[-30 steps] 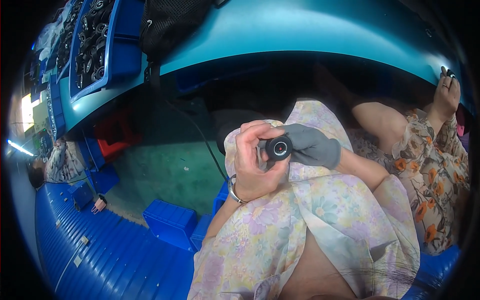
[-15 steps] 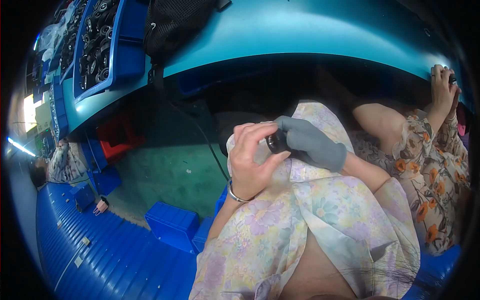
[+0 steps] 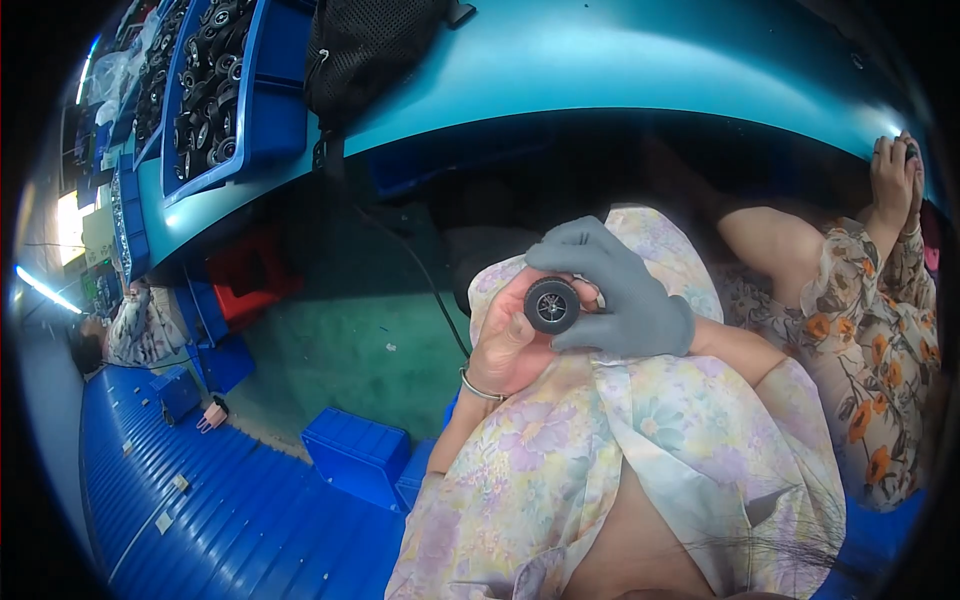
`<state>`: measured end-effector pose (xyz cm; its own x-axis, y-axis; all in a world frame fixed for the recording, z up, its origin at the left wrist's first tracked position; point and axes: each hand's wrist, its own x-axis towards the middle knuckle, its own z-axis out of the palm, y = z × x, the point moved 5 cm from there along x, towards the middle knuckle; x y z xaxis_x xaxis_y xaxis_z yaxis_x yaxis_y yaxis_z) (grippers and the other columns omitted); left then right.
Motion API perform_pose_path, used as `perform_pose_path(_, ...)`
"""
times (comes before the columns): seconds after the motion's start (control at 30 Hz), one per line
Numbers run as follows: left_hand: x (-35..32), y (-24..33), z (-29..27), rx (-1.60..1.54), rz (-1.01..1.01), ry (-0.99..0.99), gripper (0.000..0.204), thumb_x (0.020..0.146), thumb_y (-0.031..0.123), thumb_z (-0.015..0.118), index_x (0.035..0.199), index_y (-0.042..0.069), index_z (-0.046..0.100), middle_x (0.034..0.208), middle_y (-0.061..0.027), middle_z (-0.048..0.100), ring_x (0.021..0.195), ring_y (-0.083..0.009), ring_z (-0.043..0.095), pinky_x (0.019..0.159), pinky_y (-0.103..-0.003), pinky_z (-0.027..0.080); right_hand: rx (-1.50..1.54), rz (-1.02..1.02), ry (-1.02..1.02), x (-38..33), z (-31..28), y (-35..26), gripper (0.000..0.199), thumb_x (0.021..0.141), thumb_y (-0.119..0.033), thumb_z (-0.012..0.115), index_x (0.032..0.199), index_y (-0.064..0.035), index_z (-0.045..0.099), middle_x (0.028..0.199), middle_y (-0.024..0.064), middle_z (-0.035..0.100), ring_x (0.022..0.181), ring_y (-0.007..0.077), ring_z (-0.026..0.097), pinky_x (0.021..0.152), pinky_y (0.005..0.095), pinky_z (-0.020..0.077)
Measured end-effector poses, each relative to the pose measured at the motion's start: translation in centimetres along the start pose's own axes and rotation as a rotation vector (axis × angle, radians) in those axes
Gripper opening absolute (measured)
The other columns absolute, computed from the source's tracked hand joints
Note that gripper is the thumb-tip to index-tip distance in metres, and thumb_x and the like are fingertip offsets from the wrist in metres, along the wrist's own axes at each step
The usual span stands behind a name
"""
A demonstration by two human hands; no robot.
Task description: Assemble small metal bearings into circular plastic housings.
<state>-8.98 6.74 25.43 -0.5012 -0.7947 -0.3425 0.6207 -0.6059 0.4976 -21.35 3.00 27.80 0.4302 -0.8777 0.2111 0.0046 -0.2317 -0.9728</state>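
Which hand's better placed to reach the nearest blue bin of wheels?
Probably the left hand: it's nearer the blue bin, upper left. The gloved right hand is farther; both are at the wheel.

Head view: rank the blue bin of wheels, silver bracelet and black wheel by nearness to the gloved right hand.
1. Black wheel, at the gloved right hand.
2. Silver bracelet, lower left, below the left hand.
3. Blue bin of wheels, far upper left, on the teal table.

The wheel had a matt, rubbery tyre around a shiny spoked hub; the grey glove was matt cloth. The bench looked smooth and glossy, the bracelet polished metal, the blue crate plastic.
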Motion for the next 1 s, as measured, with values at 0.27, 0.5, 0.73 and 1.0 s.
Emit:
perform_pose_path(0.27, 0.1, -0.2, -0.3, 0.028, -0.031, -0.003, 0.080, 0.074, 0.051, 0.074, 0.127, -0.001, 0.044, 0.114, -0.0136, 0.059, 0.109, -0.0219, 0.057, 0.098, -0.036, 0.044, -0.021, -0.010, -0.022, 0.5, -0.1, -0.2, 0.058, 0.059, -0.009, 0.082, 0.112, -0.0088, 0.058, 0.108, 0.0106, 0.053, 0.101, 0.0265, 0.053, 0.085, 0.0368, 0.0441)
perform_pose_path(0.5, 0.3, -0.4, -0.7, 0.032, -0.059, 0.001, 0.086, 0.070, 0.056, 0.075, 0.126, -0.001, 0.046, 0.113, -0.0122, 0.060, 0.109, -0.0203, 0.057, 0.097, -0.035, 0.045, 0.012, 0.021, -0.033, 0.6, 0.0, 0.0, 0.056, 0.058, -0.010, 0.083, 0.109, -0.0088, 0.059, 0.108, 0.0100, 0.053, 0.101, 0.0262, 0.053, 0.085, 0.0360, 0.0439)
perform_pose_path(0.73, 0.6, 0.1, -0.8, 0.018, -0.040, 0.027, 0.083, 0.071, 0.057, 0.074, 0.125, 0.000, 0.046, 0.110, -0.0111, 0.061, 0.107, -0.0195, 0.057, 0.096, -0.035, 0.045, 0.024, 0.090, -0.027, 1.5, 0.1, 0.1, 0.045, 0.063, -0.012, 0.079, 0.104, -0.0090, 0.062, 0.102, 0.0065, 0.054, 0.101, 0.0248, 0.050, 0.084, 0.0360, 0.0428)
perform_pose_path(1.0, 0.4, 1.0, -2.3, -0.041, 0.044, 0.090, 0.050, 0.091, 0.041, 0.058, 0.119, 0.000, 0.050, 0.110, -0.0086, 0.060, 0.103, -0.0155, 0.055, 0.093, -0.032, 0.043, -0.191, 0.103, 0.014, 2.2, 0.5, 1.2, 0.044, 0.062, -0.015, 0.079, 0.102, -0.0079, 0.063, 0.100, 0.0077, 0.055, 0.098, 0.0256, 0.050, 0.081, 0.0371, 0.0433)
